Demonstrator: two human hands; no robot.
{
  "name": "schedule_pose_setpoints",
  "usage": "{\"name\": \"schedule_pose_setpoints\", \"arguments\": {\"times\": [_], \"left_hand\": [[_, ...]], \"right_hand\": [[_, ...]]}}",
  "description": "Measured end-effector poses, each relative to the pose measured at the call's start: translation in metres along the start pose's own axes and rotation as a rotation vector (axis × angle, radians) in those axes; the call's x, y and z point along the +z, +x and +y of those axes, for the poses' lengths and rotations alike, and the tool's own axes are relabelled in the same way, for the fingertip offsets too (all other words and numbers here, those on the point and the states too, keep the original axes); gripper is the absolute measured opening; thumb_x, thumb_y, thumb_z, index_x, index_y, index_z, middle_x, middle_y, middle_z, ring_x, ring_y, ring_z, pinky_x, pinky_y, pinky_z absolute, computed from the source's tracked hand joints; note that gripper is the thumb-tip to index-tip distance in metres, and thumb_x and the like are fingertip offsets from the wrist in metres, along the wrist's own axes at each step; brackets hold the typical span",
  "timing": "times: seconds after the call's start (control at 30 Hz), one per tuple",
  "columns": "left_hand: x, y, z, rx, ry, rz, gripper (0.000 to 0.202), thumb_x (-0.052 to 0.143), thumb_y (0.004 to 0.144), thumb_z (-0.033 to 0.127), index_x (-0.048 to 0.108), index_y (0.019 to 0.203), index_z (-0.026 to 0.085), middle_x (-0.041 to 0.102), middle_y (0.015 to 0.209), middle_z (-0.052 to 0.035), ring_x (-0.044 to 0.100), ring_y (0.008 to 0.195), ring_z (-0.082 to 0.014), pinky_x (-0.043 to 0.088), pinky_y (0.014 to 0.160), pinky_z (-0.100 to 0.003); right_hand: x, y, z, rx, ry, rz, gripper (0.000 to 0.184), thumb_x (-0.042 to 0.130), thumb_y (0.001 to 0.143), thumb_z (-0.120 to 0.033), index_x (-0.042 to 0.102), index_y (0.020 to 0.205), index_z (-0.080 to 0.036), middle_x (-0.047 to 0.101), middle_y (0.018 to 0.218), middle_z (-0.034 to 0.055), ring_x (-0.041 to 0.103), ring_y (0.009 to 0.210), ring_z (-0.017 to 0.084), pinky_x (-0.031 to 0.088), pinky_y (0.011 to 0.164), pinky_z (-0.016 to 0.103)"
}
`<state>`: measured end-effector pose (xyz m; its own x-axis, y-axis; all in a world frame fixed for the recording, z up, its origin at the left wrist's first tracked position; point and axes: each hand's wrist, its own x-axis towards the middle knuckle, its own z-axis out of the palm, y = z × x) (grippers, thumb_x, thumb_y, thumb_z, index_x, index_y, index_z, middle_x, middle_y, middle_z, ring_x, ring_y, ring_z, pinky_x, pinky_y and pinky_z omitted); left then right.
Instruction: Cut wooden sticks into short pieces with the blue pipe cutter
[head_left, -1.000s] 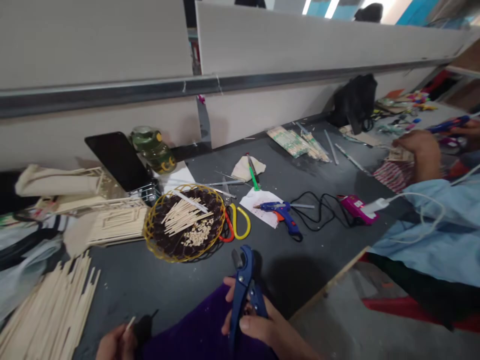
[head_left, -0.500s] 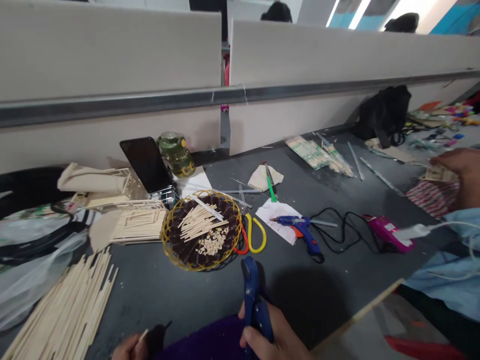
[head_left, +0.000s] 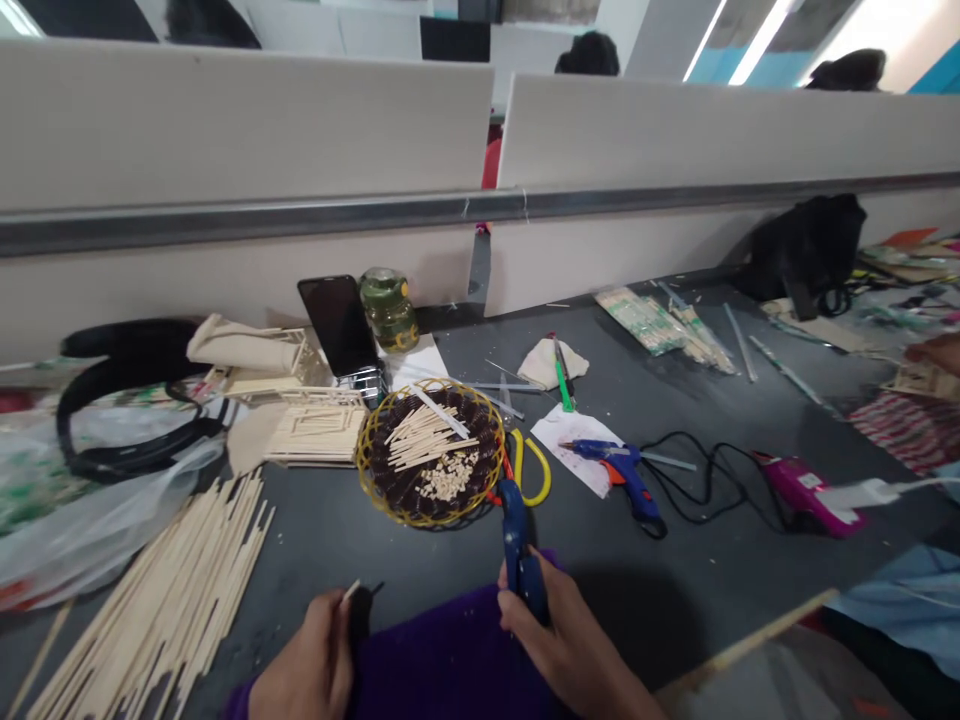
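Observation:
My right hand [head_left: 551, 620] is closed round a blue two-handled hand tool [head_left: 517, 550], which looks like a cutter and points away from me. Between the pinched fingers of my left hand [head_left: 311, 650], the tip of a thin wooden stick [head_left: 351, 590] sticks out; the fist hides the rest. Beyond both hands stands a brown and yellow woven basket [head_left: 367, 490] with short stick pieces [head_left: 427, 435] and small cut bits [head_left: 448, 476] in it. To the left lies a pile of long wooden sticks [head_left: 180, 590].
Yellow and red-handled scissors [head_left: 541, 470] lie beside the basket. A blue glue gun [head_left: 634, 485] rests on paper, its cable near a magenta power strip [head_left: 806, 495]. Behind are a phone [head_left: 341, 325], a green jar [head_left: 390, 310] and stick models [head_left: 319, 430]. A co-worker's hand [head_left: 937, 352] is far right.
The view has shifted, so the table things appear further right. My left hand has come further into view with the stick. My right hand still grips the blue tool.

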<state>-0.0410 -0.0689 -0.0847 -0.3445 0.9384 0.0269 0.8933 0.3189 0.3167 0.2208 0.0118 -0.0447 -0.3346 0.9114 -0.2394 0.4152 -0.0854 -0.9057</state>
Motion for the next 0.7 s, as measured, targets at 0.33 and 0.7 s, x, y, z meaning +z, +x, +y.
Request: {"name": "schedule_pose_setpoints", "arguments": {"times": [0.33, 0.7], "left_hand": [[-0.024, 0.019, 0.018, -0.004, -0.130, 0.216, 0.022, 0.048, 0.090, 0.034, 0.059, 0.078, 0.019, 0.063, 0.072, -0.0036, 0.060, 0.066, -0.0168, 0.037, 0.057, -0.023], [-0.027, 0.111, 0.092, -0.125, -1.637, 0.231, 0.031, 0.083, 0.062, 0.038, 0.069, 0.078, 0.015, 0.060, 0.064, 0.0021, 0.051, 0.054, -0.0072, 0.046, 0.053, -0.019]], "right_hand": [[-0.017, -0.005, -0.009, 0.151, 0.563, 0.031, 0.040, 0.072, 0.075, -0.041, 0.064, 0.107, -0.019, 0.071, 0.104, 0.0087, 0.067, 0.090, 0.024, 0.052, 0.085, 0.038], [0.024, 0.061, -0.082, -0.457, 0.873, 0.104, 0.030, 0.055, 0.081, -0.035, 0.057, 0.108, -0.022, 0.060, 0.087, 0.0027, 0.064, 0.085, 0.022, 0.054, 0.084, 0.044]]}}
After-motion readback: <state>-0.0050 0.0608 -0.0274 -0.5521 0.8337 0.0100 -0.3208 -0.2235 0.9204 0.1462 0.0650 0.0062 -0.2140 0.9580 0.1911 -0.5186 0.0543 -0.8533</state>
